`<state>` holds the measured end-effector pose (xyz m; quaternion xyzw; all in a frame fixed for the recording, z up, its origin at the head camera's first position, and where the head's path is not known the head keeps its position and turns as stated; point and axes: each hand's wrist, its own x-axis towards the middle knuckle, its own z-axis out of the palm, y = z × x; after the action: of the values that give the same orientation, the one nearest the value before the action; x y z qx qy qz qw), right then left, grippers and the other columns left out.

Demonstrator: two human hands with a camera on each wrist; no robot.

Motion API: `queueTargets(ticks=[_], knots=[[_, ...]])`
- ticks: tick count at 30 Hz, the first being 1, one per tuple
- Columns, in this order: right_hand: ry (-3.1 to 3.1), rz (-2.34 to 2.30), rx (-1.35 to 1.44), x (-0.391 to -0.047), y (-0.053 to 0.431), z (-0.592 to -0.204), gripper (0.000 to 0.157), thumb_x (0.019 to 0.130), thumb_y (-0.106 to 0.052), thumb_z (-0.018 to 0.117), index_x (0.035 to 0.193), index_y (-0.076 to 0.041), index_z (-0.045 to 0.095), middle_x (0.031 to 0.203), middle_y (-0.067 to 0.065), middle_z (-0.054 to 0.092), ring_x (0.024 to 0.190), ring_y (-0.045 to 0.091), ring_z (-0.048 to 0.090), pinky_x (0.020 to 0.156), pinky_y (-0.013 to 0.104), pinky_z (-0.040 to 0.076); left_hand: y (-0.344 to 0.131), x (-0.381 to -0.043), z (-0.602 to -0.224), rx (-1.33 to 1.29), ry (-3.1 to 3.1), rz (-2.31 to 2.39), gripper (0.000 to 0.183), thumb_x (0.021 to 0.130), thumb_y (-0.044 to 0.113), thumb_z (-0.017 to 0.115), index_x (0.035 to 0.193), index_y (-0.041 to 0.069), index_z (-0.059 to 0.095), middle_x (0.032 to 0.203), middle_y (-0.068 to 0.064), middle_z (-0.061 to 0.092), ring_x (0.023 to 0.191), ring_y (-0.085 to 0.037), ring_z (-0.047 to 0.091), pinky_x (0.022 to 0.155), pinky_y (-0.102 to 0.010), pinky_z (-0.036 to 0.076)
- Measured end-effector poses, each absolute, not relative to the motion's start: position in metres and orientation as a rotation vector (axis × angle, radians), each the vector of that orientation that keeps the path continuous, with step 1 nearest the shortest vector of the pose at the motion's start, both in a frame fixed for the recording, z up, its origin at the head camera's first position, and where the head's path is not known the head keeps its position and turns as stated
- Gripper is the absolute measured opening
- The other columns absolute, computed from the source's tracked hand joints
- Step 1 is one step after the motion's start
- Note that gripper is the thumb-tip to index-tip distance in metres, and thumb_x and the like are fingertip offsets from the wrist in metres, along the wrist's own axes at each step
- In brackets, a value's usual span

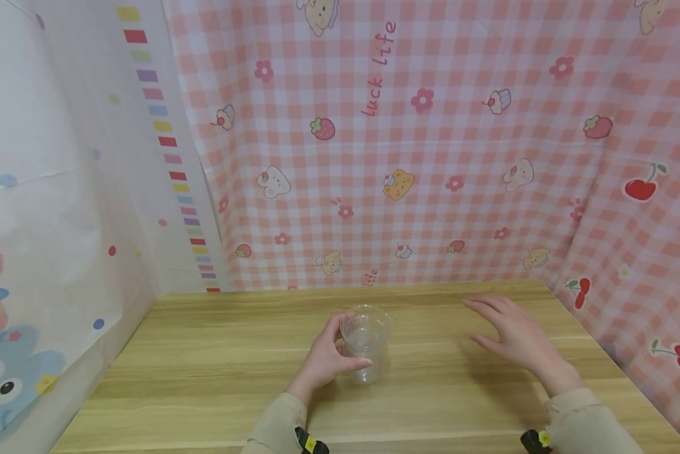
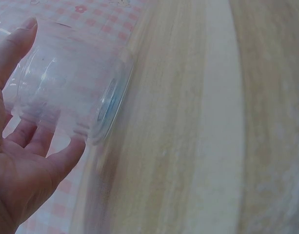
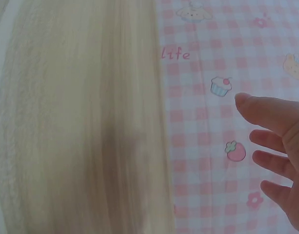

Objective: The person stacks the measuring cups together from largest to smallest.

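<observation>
A pink checked cloth point(image 1: 464, 157) with cakes and berries on it hangs behind a wooden counter point(image 1: 203, 397). A clear cup point(image 1: 376, 343) is upright, about halfway between the counter's left and right edges. The left hand point(image 1: 324, 358) holds its side, with fingers and thumb bent around it. The right hand point(image 1: 515, 334) is up over the counter, closer to the right edge, its fingers loose and apart, holding nothing.
</observation>
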<state>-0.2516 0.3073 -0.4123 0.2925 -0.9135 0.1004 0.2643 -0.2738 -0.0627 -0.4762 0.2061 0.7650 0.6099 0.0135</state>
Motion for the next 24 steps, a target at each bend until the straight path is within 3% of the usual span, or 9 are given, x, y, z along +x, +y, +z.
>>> queueTargets(ticks=[5, 14, 24], knots=[[-2.508, 0.287, 0.756, -0.25, 0.315, -0.416, 0.066, 0.075, -0.02, 0.087, 0.132, -0.004, 0.059, 0.125, 0.018, 0.062, 0.112, 0.041, 0.057, 0.09, 0.06, 0.048, -0.063, -0.273, -0.476, 0.624, 2.376, 1.898, 0.09, 0.068, 0.013, 0.092, 0.143, 0.013, 0.042, 0.141, -0.008, 0.05, 0.13, -0.031, 0.048, 0.102, -0.046, 0.046], [-2.6, 0.34, 0.716, -0.25, 0.329, -0.419, 0.067, 0.075, -0.018, 0.086, 0.133, -0.001, 0.057, 0.13, 0.022, 0.058, 0.114, 0.045, 0.054, 0.091, 0.062, 0.046, -0.062, -0.272, -0.474, 0.64, 2.368, 1.915, 0.09, 0.069, 0.006, 0.09, 0.144, 0.008, 0.04, 0.142, -0.014, 0.048, 0.13, -0.035, 0.047, 0.102, -0.049, 0.046], [-2.732, 0.386, 0.612, -0.247, 0.341, -0.421, 0.066, 0.08, -0.022, 0.083, 0.135, -0.001, 0.056, 0.132, 0.026, 0.055, 0.118, 0.049, 0.051, 0.095, 0.064, 0.042, -0.062, -0.25, -0.442, 0.661, 2.358, 1.918, 0.083, 0.071, 0.002, 0.088, 0.14, -0.002, 0.042, 0.138, -0.02, 0.05, 0.127, -0.039, 0.049, 0.101, -0.051, 0.046]])
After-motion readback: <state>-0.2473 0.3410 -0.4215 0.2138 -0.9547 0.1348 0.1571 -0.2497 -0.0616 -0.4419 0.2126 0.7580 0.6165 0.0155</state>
